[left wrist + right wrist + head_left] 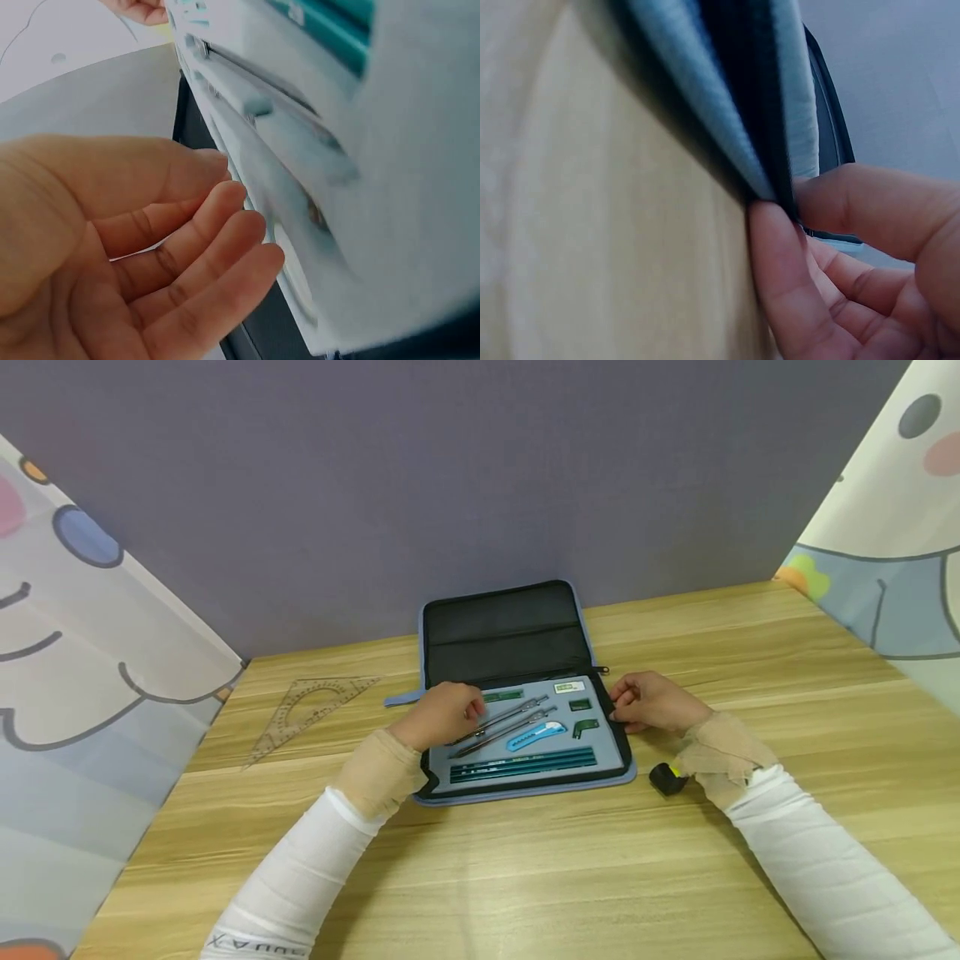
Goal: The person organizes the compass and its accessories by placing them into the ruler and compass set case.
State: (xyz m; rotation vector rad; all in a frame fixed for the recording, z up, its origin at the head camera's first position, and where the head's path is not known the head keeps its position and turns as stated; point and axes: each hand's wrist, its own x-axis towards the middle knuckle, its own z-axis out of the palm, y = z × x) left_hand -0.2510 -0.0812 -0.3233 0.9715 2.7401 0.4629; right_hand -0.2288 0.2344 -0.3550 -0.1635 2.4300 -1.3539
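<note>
An unzipped blue-and-black zip case [510, 652] lies with its lid folded back. Its grey foam tray [609, 747] holds two metal compasses [510, 732], a blue utility knife [536, 737], dark green pencils [522, 766], a white eraser [570, 687] and small green pieces [585, 727]. Over the tray's left side is my left hand [442, 714], fingers loosely bent beside the foam [296, 142]. Nothing shows between its thumb and fingertips. My right hand [660, 700] pinches the case's right edge [769, 142] between thumb and forefinger.
A clear set square [309, 702] with a protractor cutout lies left of the case. Near the right wrist is a small black object [666, 779] with a yellow part. A grey panel [480, 485] rises behind the wooden table [525, 877].
</note>
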